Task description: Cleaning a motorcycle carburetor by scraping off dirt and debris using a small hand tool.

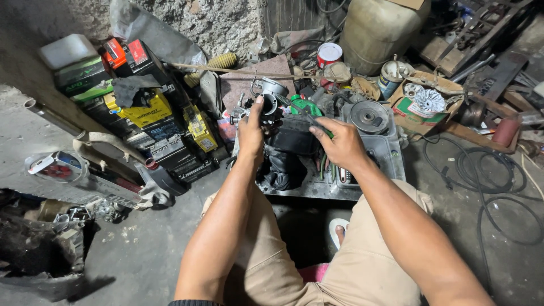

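Grey cast metal fills the middle of the view: a carburetor [267, 101] with a round silvery top, held up in front of the person's knees and above a low metal tray [391, 161] crowded with parts. The left hand [251, 133] grips it from the left side, fingers closed round its body and the thumb [258, 107] pressed up against the metal. The right hand [340, 141] comes in from the right, its fingers pinched narrow around a slim screwdriver with a green handle [306, 113], whose dark shaft slants up and left to meet the carburetor just below the round top. Under both hands lies a black rubbery part [283, 167], resting on the tray's near-left part. A round grey pulley [369, 116] sits on the tray just beyond the right hand. To the left, a stack of old batteries [147, 119] in black, yellow and red stands against the rough wall, with a chrome exhaust pipe [85, 170] lying on the concrete floor in front of it. A cardboard box [425, 105] holding a white finned piece sits to the right, near coils of black cable [487, 175] on the floor. A pale plastic jerrycan [377, 31] stands at the back.
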